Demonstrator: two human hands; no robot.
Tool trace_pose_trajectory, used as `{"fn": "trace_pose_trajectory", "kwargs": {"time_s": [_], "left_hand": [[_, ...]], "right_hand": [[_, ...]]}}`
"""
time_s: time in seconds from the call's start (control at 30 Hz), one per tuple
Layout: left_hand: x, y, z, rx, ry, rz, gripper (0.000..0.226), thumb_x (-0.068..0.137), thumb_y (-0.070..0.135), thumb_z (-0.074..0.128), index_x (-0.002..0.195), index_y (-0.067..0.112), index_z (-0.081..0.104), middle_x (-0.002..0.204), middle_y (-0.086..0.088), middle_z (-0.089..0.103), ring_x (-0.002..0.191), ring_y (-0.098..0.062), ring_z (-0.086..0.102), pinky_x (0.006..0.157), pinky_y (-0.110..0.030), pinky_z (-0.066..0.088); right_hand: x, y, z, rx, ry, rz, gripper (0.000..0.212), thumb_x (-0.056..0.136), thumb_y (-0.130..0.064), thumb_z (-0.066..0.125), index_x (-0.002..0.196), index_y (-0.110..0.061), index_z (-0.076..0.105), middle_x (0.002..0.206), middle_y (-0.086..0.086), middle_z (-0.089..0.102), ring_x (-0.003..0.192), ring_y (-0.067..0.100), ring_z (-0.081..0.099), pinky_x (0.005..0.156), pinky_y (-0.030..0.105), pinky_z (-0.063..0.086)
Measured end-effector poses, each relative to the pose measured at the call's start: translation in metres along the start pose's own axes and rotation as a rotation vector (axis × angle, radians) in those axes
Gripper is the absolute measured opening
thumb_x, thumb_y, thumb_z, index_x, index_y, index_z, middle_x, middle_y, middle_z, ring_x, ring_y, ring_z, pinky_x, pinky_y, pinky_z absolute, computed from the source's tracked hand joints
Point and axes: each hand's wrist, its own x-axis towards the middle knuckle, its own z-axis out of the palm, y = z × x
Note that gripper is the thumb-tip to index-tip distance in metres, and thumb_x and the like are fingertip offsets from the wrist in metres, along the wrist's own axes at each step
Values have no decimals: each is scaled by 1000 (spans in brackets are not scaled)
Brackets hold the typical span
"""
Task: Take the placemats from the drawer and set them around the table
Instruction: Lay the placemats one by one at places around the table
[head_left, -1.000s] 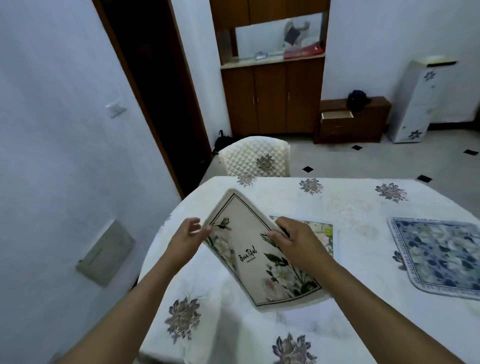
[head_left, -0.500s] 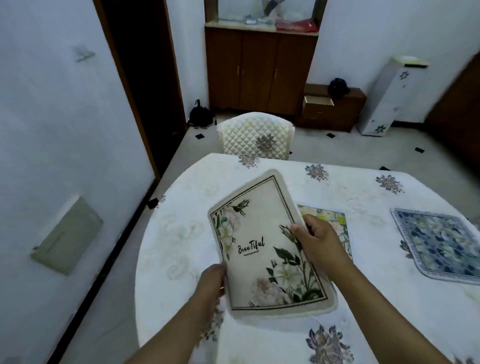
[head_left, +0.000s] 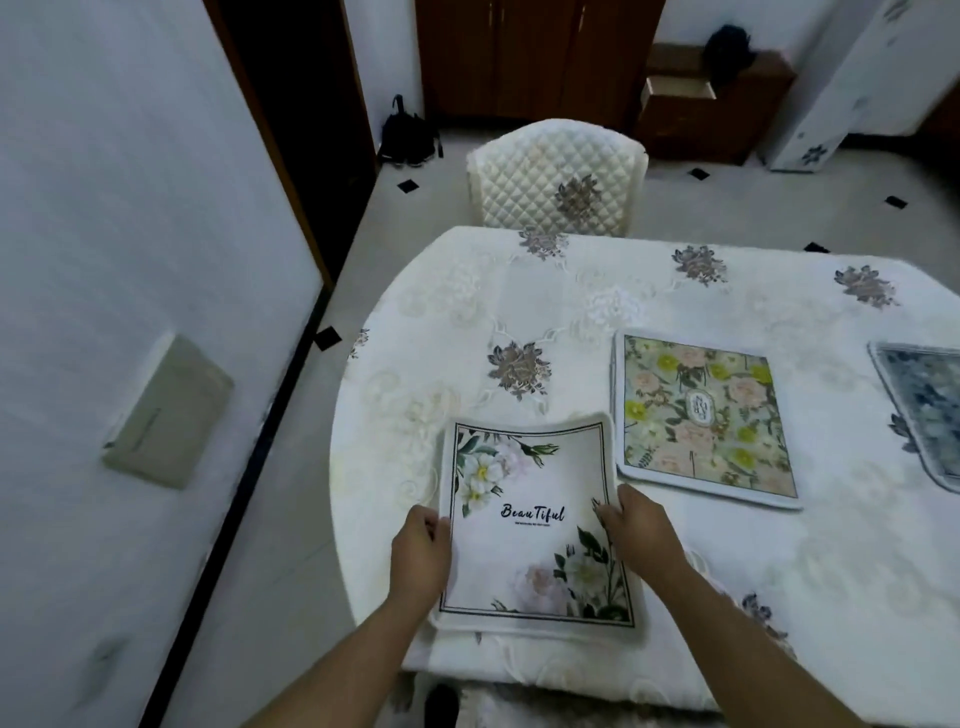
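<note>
A white placemat with flowers and the word "Beautiful" (head_left: 530, 525) lies squarely at the near left edge of the table (head_left: 467, 312), its far edge still slightly curled up. My left hand (head_left: 421, 556) grips its left side and my right hand (head_left: 636, 530) grips its right side. A green and pink floral placemat (head_left: 701, 421) lies flat just to the right of it. A blue floral placemat (head_left: 924, 410) lies further right, cut off by the frame's edge.
The table wears a white cloth with grey flower motifs. A quilted white chair (head_left: 556, 176) stands at the far side. A low wooden cabinet with an open drawer (head_left: 675, 88) stands behind. A white wall (head_left: 130, 260) and a dark doorway run along the left.
Both hands have turned the white placemat from a tilted, lifted pose to square with the table edge and lowered it onto the cloth. My view has tipped downward.
</note>
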Motion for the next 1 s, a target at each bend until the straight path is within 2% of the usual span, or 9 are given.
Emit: {"fn": "trace_pose_trajectory", "kwargs": {"time_s": [0.07, 0.2, 0.37, 0.57, 0.67, 0.83, 0.9, 0.93, 1.0], "left_hand": [[-7, -7, 1, 12, 1, -6, 16, 97, 23, 53, 86, 11, 53, 75, -2, 62, 68, -14, 56, 57, -28, 37], [-10, -21, 0, 53, -12, -10, 14, 96, 22, 54, 85, 14, 54, 74, 2, 62, 68, -10, 56, 56, -18, 36], [-3, -21, -1, 106, 10, -7, 13, 96, 23, 54, 85, 15, 53, 73, 3, 60, 66, -13, 55, 57, -28, 36], [-8, -31, 1, 227, 24, 48, 14, 96, 23, 52, 85, 15, 51, 71, -1, 59, 63, -20, 55, 56, -30, 36], [-8, -33, 0, 278, 38, 69, 15, 95, 25, 52, 83, 16, 49, 69, 0, 57, 62, -20, 54, 55, -31, 35], [-6, -45, -2, 377, 44, 142, 17, 91, 22, 58, 79, 16, 48, 65, -1, 55, 60, -23, 54, 53, -33, 39], [-7, -49, 1, 458, 51, 214, 13, 85, 19, 61, 81, 12, 51, 71, -7, 55, 66, -28, 55, 56, -36, 44], [-7, -49, 4, 509, 68, 236, 15, 81, 20, 62, 87, 9, 54, 78, -10, 57, 72, -31, 55, 61, -38, 46], [1, -43, 10, 549, 90, 281, 37, 77, 26, 60, 107, 4, 57, 102, -18, 59, 91, -36, 55, 75, -44, 47]], "right_hand": [[3, 6, 3, -13, -1, 50, 36, 95, -20, 54, 67, -17, 31, 63, 4, 45, 58, 21, 43, 53, 33, 29], [7, 15, 8, -100, -74, 126, 30, 95, -24, 51, 70, -18, 36, 70, 1, 49, 72, 25, 53, 60, 32, 37], [8, 28, 22, -139, -130, 153, 18, 95, -26, 54, 84, -12, 51, 81, 6, 57, 77, 25, 54, 67, 33, 46], [3, 31, 29, -136, -108, 162, 20, 97, -29, 52, 88, -12, 48, 81, 4, 54, 77, 25, 54, 65, 33, 43], [6, 31, 27, -147, -153, 157, 20, 96, -29, 54, 86, -13, 47, 81, 3, 53, 83, 25, 56, 66, 30, 40], [10, 37, 27, -185, -216, 172, 22, 95, -33, 55, 89, -14, 47, 91, 7, 61, 81, 22, 54, 68, 30, 44], [8, 36, 29, -225, -130, 175, 25, 90, -34, 60, 92, -12, 48, 97, 11, 62, 85, 27, 58, 71, 35, 50], [7, 35, 31, -251, -18, 132, 29, 85, -30, 65, 96, -9, 49, 100, 15, 60, 88, 32, 58, 72, 39, 51], [9, 31, 36, -363, 137, -25, 45, 75, -21, 73, 109, -1, 51, 108, 24, 56, 96, 41, 55, 74, 46, 50]]}}
